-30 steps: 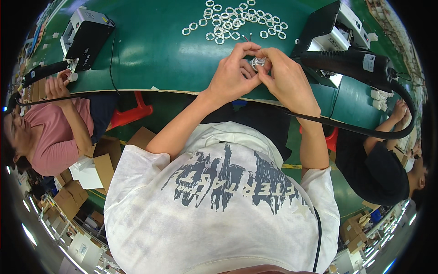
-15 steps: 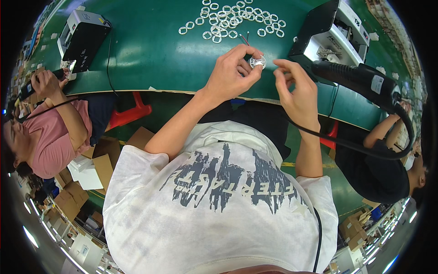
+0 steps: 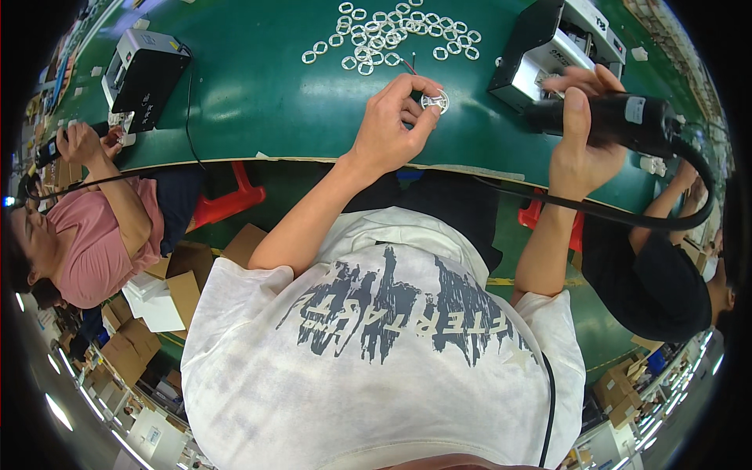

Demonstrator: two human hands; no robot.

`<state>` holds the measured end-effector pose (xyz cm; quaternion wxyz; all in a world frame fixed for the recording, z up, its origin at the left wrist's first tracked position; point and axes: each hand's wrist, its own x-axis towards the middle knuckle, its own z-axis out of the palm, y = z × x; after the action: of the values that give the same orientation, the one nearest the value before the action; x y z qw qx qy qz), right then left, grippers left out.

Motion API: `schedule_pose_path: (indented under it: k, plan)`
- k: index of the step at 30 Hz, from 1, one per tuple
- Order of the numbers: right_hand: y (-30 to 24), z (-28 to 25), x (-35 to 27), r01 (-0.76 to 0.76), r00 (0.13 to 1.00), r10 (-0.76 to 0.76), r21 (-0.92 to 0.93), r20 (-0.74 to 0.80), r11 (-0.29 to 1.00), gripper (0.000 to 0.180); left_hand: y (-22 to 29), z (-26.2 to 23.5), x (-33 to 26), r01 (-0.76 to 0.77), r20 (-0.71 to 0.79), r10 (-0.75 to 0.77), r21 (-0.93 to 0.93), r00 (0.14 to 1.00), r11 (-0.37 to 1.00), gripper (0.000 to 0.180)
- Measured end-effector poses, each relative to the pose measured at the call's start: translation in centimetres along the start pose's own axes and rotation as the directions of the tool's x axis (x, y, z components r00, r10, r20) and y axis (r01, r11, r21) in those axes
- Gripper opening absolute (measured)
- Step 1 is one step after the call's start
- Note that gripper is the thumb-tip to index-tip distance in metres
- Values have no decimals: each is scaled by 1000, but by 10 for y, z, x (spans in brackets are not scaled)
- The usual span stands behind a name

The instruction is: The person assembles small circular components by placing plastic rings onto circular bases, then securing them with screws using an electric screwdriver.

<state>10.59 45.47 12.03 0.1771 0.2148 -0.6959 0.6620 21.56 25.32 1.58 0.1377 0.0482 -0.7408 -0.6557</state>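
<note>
Fingertips of your left hand (image 3: 389,125) pinch a small clear ring part (image 3: 435,101) just above the green table (image 3: 251,86); your right hand (image 3: 576,125) is wrapped tight around the black corded power tool (image 3: 619,117). You look mid-assembly: next, bring the tool tip squarely to the part. Both forearms reach forward, wrists raised.

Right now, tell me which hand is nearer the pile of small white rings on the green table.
Left. The left hand sits just below the white rings; the right hand is off to their right, gripping a black power tool.
</note>
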Motion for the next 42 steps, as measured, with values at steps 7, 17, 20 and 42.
schedule_pose_path:
  k: [7,17,20,42]
  plan:
    - [7,-12,-3,-20,999,6,303,47,953,50,0,6,2,-3,-17,5,63,1000,998,16]
    - [-17,-23,31,133,990,-104,392,-93,910,25,8,23,18,-1,99,-9,108,995,994,15]
    - [0,-22,46,198,980,-189,305,-60,932,20,3,38,24,-38,92,35,33,995,999,16]
    - [28,36,6,-96,962,-43,482,269,871,28,-1,38,23,-63,57,63,-5,996,998,20]
